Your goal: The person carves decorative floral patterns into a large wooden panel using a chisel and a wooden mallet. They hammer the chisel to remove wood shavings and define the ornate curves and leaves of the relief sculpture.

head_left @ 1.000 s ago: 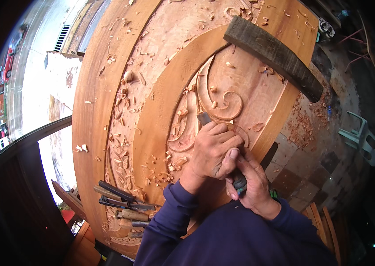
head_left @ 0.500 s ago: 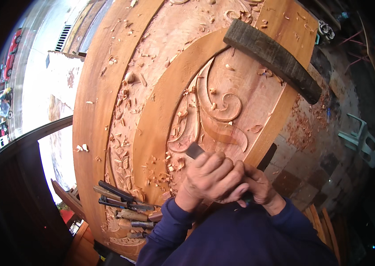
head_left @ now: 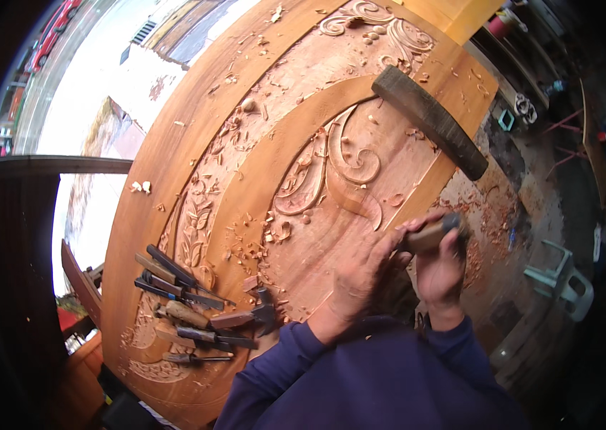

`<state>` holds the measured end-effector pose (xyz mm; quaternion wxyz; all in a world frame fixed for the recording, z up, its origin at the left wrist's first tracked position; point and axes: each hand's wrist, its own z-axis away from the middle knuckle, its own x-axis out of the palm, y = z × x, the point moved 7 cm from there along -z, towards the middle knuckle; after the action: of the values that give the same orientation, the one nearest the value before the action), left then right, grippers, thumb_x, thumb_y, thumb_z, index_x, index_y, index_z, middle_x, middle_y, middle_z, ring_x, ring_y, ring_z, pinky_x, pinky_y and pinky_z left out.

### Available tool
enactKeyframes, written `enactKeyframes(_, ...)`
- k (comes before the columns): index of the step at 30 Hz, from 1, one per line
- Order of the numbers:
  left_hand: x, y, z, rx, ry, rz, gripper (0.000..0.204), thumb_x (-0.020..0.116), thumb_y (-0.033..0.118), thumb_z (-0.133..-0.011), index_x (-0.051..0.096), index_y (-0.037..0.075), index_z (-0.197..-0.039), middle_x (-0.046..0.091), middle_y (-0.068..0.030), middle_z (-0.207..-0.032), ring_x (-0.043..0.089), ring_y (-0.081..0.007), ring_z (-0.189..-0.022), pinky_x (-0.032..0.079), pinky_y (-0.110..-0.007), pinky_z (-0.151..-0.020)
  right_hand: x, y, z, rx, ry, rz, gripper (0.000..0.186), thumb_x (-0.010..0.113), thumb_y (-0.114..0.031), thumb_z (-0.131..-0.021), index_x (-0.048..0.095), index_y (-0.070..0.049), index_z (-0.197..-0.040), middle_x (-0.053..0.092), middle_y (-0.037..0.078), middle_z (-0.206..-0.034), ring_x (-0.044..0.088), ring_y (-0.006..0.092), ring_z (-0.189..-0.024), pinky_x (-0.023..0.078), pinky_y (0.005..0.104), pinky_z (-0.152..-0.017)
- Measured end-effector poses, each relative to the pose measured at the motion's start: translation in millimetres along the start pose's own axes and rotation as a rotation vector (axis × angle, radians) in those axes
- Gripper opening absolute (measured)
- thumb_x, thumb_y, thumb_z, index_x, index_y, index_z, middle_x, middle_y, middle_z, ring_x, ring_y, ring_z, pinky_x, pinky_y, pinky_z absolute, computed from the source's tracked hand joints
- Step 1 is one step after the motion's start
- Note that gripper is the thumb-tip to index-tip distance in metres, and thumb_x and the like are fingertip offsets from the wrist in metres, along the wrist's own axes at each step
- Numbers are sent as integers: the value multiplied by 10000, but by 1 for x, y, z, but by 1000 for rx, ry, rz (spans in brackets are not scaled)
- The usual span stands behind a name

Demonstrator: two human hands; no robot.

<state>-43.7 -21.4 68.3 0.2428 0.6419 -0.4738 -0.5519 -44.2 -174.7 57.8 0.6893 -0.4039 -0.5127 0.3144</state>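
Note:
My right hand [head_left: 440, 278] is closed around a chisel [head_left: 428, 238], at the panel's right edge. The chisel's wooden handle and dark end show above the fingers; its blade is hidden. My left hand [head_left: 354, 278] lies against the chisel and the right hand, smeared by motion, so its grip is unclear. Below and beyond the hands is a carved wooden panel [head_left: 317, 251]. It bears a raised scroll and leaf relief [head_left: 357, 168], with curled shavings scattered over it. A heavy, dark, curved wood block [head_left: 428, 118] rests across the panel's far right part.
Several carving tools [head_left: 181, 315] lie in a heap at the panel's lower left, beside a hammer [head_left: 265, 312]. A pale green plastic stool [head_left: 561, 279] stands on the floor to the right, near scattered shavings [head_left: 496, 215]. A dark post [head_left: 20, 272] rises at left.
Both hands have moved right and slightly up, off the panel's lower middle. The chisel has turned, so its handle shows instead of the blade. The view has shifted, revealing more carving and the hammer.

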Motion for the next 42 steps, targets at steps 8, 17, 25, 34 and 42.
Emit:
enactKeyframes(8,-66,-75,-38,-22,2,-734,467,575,436,-1064,678,143,-1413,629,-62,-1504,394,-342,-1546,225,-532,-1301,88,-22,-176,-57,-344,-19,684,613,-343,-1091,257,-140,-1638,631,135,-1022,569,135,-605,472,265,-455)
enactKeyframes(17,-109,-151,-154,-100,657,523,746,318,601,-1123,582,-15,-1453,652,-213,-1424,623,-336,-1326,468,-434,-1153,198,114,-226,190,-640,-132,352,576,-298,-1112,447,-116,-1384,632,87,-949,599,138,-604,440,249,-435)
enactKeyframes(25,-83,-178,-163,-112,489,930,652,451,526,-1124,605,-26,-1435,752,-100,-1121,690,-73,-841,519,-191,-643,199,123,-207,173,-687,-123,297,553,-307,-1125,462,-78,-1290,586,15,-774,511,57,-536,401,208,-443)
enactKeyframes(34,-95,-191,-160,-202,687,588,387,557,315,-1112,657,-17,-1284,730,-120,-1072,715,-171,-951,572,-281,-834,196,138,-202,132,-681,16,254,535,-317,-1134,539,-105,-1274,608,-1,-804,547,74,-560,406,222,-434)
enactKeyframes(42,-99,-184,-159,-123,840,816,120,664,125,-1055,712,34,-1117,754,-42,-978,700,-104,-890,552,-224,-773,210,143,-198,19,-726,-51,239,524,-179,-1133,548,-67,-1342,692,61,-1060,659,93,-889,532,234,-731)
